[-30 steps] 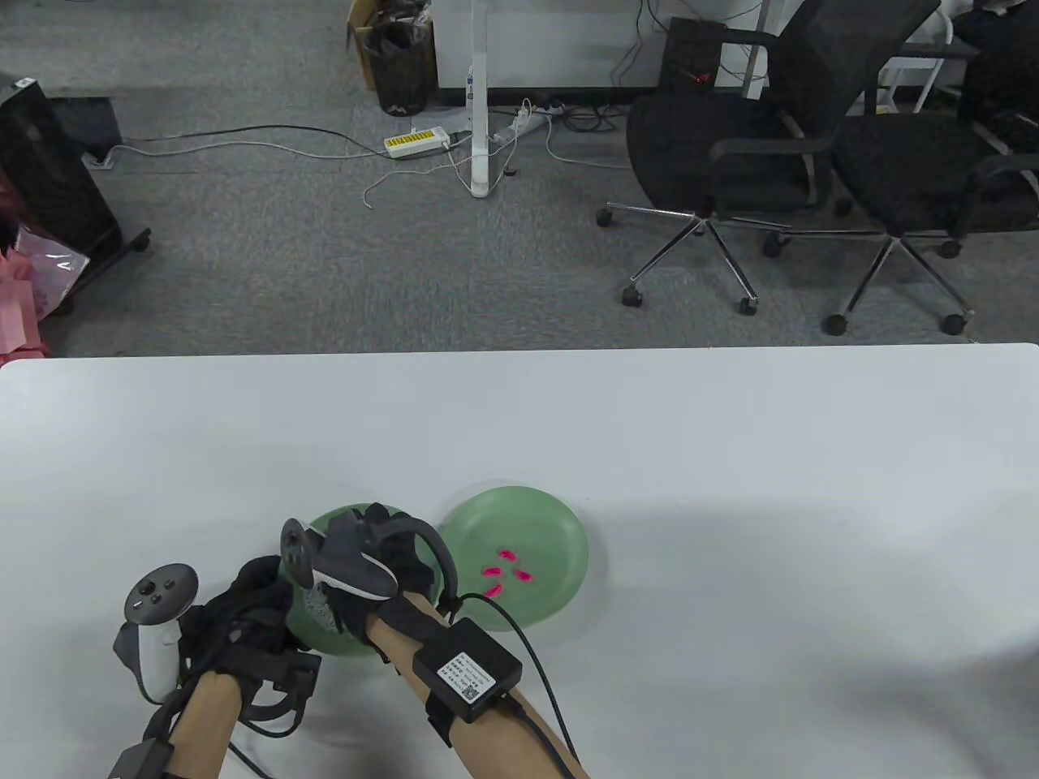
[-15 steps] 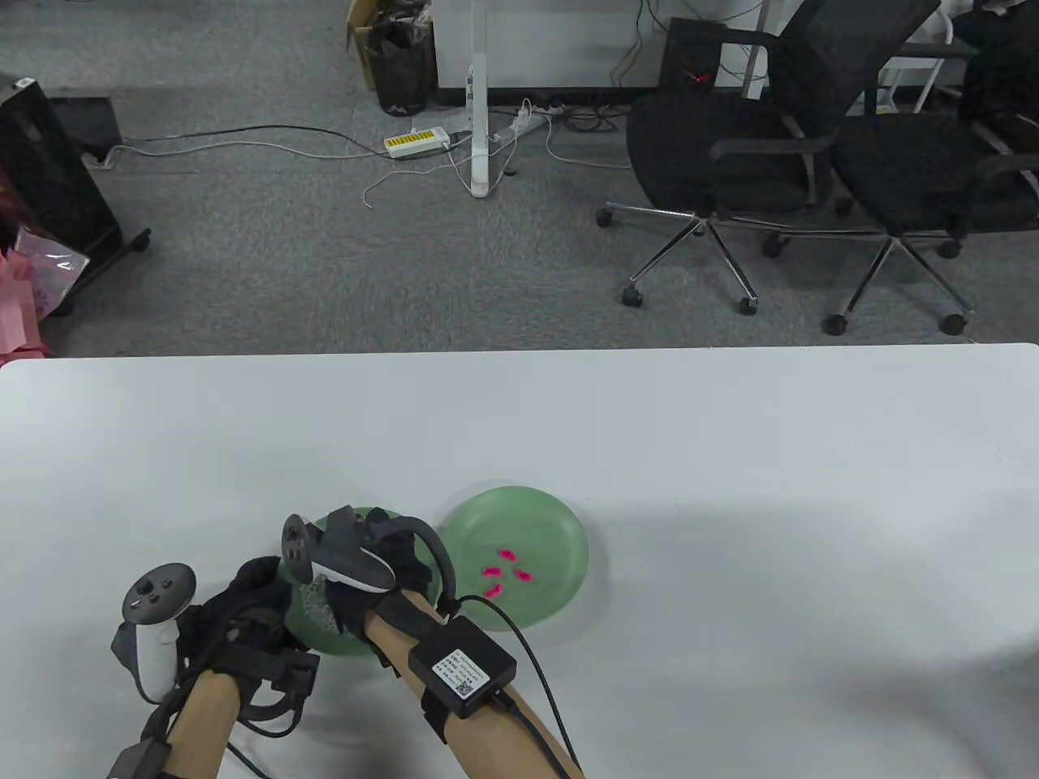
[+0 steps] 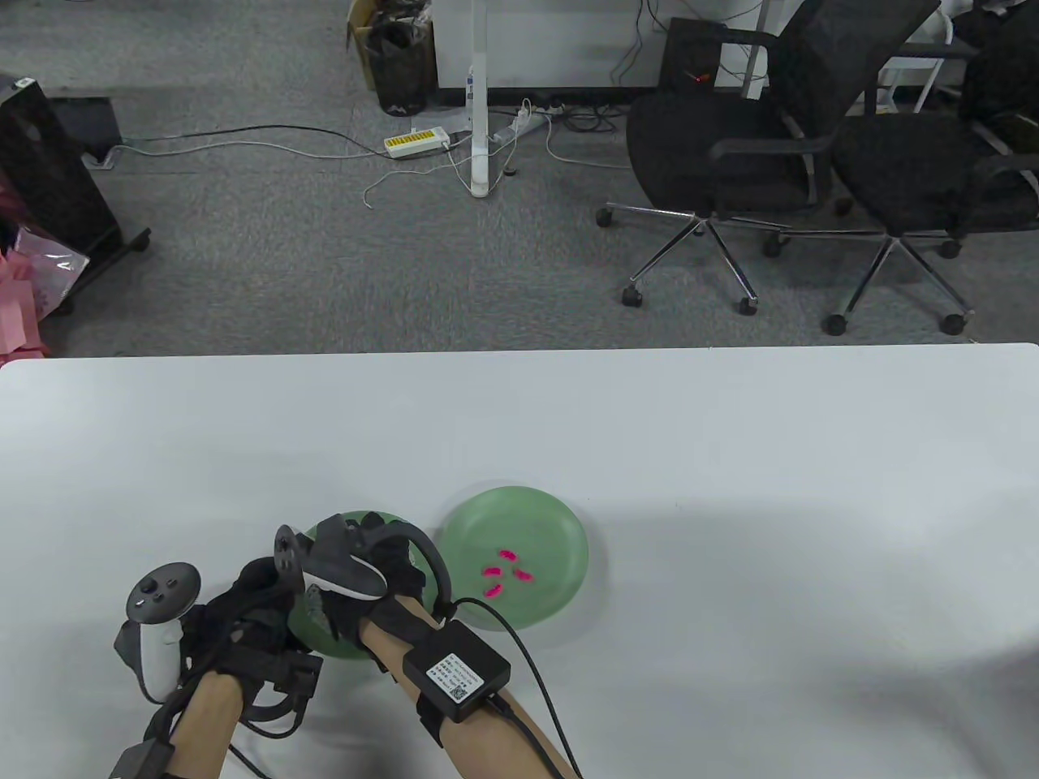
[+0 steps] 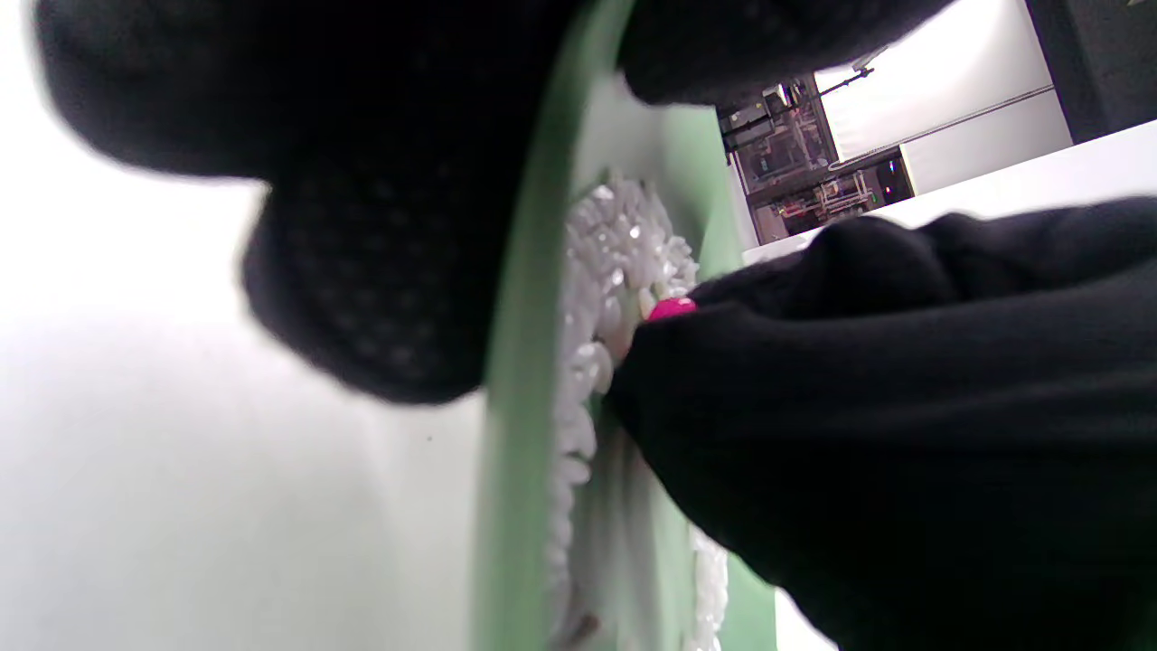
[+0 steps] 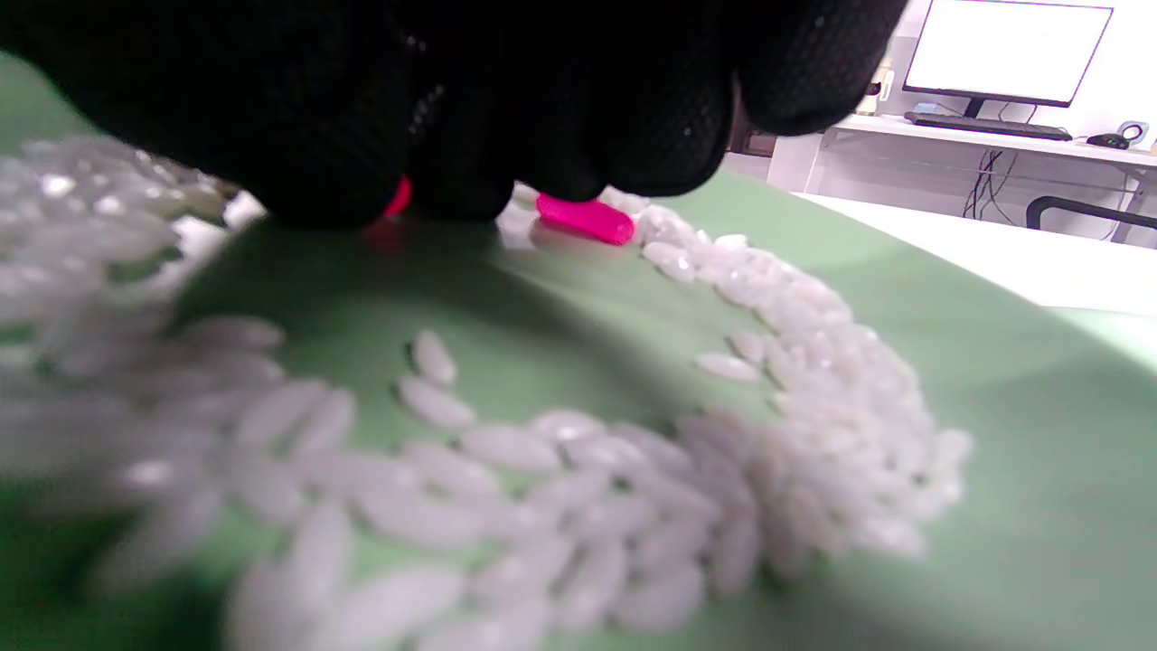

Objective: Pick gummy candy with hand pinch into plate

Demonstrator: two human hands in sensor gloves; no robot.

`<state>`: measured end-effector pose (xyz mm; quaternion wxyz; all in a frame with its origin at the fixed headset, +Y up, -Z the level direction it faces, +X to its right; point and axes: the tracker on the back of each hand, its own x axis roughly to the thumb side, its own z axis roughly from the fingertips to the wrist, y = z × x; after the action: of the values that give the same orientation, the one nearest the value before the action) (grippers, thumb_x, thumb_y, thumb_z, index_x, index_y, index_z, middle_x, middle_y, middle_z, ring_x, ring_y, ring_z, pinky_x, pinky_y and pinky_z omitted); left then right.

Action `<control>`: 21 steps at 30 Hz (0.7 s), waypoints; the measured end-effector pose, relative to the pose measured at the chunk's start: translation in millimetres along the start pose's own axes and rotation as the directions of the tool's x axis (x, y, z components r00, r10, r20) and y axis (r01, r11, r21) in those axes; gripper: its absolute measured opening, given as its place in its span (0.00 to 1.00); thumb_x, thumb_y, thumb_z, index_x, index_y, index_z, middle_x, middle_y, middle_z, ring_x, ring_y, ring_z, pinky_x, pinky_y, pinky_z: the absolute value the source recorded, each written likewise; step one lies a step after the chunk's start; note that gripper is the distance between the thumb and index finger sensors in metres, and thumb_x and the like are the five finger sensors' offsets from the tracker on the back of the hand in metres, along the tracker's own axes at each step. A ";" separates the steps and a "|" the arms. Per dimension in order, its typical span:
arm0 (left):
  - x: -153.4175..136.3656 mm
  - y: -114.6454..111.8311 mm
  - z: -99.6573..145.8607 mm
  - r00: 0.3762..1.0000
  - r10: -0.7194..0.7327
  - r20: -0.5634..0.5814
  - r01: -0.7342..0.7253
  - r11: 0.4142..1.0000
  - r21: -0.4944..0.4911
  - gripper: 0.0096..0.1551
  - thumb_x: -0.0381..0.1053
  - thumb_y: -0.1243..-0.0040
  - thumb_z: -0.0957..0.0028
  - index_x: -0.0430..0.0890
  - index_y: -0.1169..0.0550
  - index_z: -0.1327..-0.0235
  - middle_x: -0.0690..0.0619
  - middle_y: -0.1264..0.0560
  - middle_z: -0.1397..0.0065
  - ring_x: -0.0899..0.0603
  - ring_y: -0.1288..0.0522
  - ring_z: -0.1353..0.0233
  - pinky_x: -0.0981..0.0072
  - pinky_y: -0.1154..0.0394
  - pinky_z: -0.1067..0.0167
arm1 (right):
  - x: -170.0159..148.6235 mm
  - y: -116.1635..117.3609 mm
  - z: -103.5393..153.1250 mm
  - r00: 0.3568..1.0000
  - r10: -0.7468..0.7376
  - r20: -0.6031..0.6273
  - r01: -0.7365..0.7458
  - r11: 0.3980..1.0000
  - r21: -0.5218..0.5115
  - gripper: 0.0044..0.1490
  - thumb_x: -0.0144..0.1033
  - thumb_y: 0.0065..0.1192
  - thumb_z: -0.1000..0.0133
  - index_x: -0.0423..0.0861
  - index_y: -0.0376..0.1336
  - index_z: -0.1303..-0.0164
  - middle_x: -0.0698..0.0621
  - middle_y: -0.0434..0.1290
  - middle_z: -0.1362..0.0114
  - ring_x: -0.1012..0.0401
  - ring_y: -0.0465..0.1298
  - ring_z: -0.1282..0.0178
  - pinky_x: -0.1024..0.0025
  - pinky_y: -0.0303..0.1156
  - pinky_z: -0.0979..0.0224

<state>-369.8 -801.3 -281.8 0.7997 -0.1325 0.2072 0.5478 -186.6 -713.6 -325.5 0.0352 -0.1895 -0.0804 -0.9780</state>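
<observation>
- Table view: the right hand (image 3: 369, 572) reaches down into the near green plate (image 3: 357, 645), whose edge the left hand (image 3: 252, 621) holds. To the right of both hands sits the second plate (image 3: 560, 519), bearing four pink gummies (image 3: 503, 573).
- Left wrist view: the left fingers (image 4: 362, 280) clamp the plate rim; a pink gummy (image 4: 671, 308) peeks from under the right glove, among white grains (image 4: 601, 262).
- Right wrist view: the fingertips (image 5: 343, 194) are bunched low. One pink candy (image 5: 398, 197) seems pinched between them; another (image 5: 586, 219) lies just beside.
- Likely step: picking. Next comes a lift and carry rightward without losing the candy.
</observation>
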 end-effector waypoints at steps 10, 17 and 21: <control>-1.2 1.9 -0.3 1.000 0.031 -0.007 -0.031 1.000 -0.002 0.33 0.48 0.41 0.53 0.47 0.28 0.30 0.48 0.16 0.41 0.41 0.09 0.71 0.60 0.14 0.71 | -13.7 -12.7 4.6 0.997 -0.071 0.017 0.072 0.997 -0.040 0.29 0.50 0.73 0.59 0.50 0.75 0.50 0.55 0.75 0.36 0.51 0.72 0.33 0.43 0.64 0.24; -5.1 7.0 -2.0 0.999 0.050 -0.022 -0.049 0.999 0.013 0.33 0.48 0.41 0.53 0.47 0.27 0.30 0.48 0.16 0.41 0.41 0.09 0.70 0.59 0.14 0.71 | -66.2 -29.5 6.1 0.990 -0.123 -0.076 0.115 0.988 -0.099 0.29 0.51 0.72 0.59 0.51 0.75 0.50 0.55 0.75 0.36 0.51 0.73 0.33 0.43 0.65 0.24; -8.1 9.3 -5.0 0.999 0.048 -0.024 -0.048 0.999 0.023 0.33 0.48 0.41 0.53 0.47 0.27 0.30 0.48 0.16 0.41 0.41 0.09 0.70 0.59 0.14 0.71 | -107.3 -22.9 3.4 0.974 -0.153 -0.167 0.140 0.986 -0.089 0.29 0.50 0.72 0.59 0.50 0.75 0.50 0.54 0.75 0.36 0.51 0.73 0.33 0.43 0.64 0.24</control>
<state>-381.9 -806.7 -282.2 0.7852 -0.1249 0.2263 0.5628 -88.3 -686.4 -366.0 -0.0375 -0.0982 -0.0531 -0.9930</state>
